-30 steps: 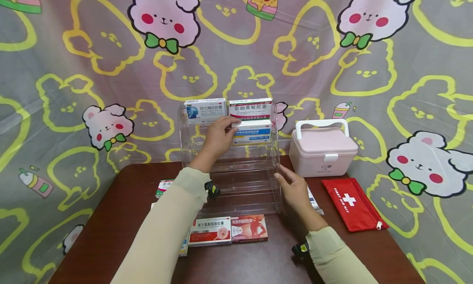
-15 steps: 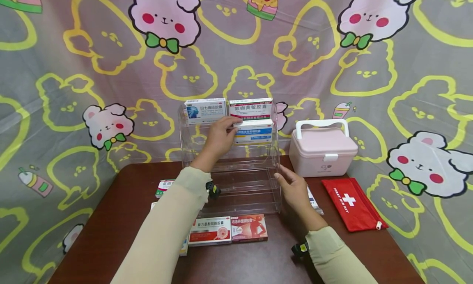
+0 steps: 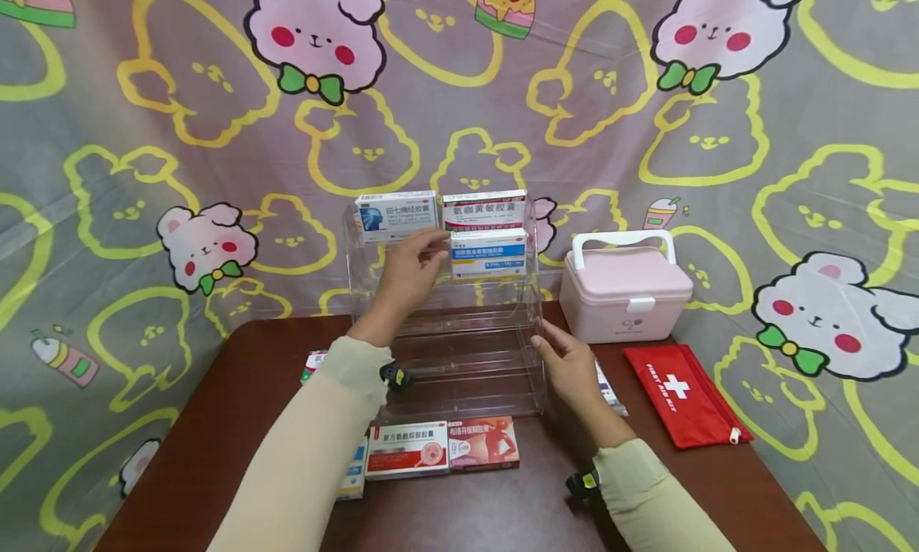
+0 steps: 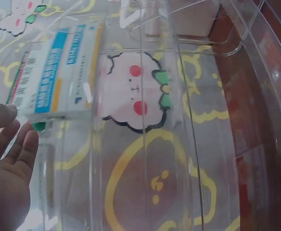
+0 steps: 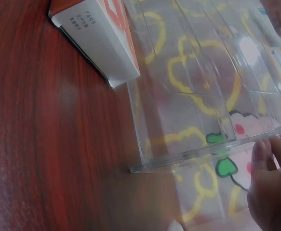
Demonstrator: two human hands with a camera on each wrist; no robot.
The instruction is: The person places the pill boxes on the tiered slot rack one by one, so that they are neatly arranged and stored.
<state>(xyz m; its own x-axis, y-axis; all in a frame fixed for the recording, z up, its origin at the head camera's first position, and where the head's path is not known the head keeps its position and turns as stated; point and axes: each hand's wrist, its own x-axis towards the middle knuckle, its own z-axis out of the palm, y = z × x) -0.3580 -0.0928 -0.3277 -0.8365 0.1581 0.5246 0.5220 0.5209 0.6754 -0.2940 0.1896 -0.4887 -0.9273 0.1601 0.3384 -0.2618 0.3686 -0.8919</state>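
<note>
A clear tiered rack [image 3: 448,368] stands on the table. On its upper right tier sits a white, blue and yellow box [image 3: 488,257], also visible in the left wrist view [image 4: 65,72]. The left hand [image 3: 411,274] is just left of that box, fingers loosely bent, holding nothing; in the left wrist view the hand [image 4: 7,168] is beside the box's end. Behind, on the top tier, stand a grey-white box [image 3: 397,217] and a red-and-white box [image 3: 484,210]. The right hand [image 3: 574,372] rests at the rack's right side edge, fingers loosely bent, as in the right wrist view [image 5: 275,183].
In front of the rack lie a white-and-red box [image 3: 408,450] and a red box [image 3: 483,443]. More boxes lie left, partly behind the left sleeve. A pink case [image 3: 628,289] and red first aid pouch [image 3: 685,396] are at right. A white pack [image 3: 610,392] lies beside the right hand.
The left hand has let go of the blue-and-yellow box and moved slightly left; the box now stands more fully visible on its tier. The right hand has stayed in place.
</note>
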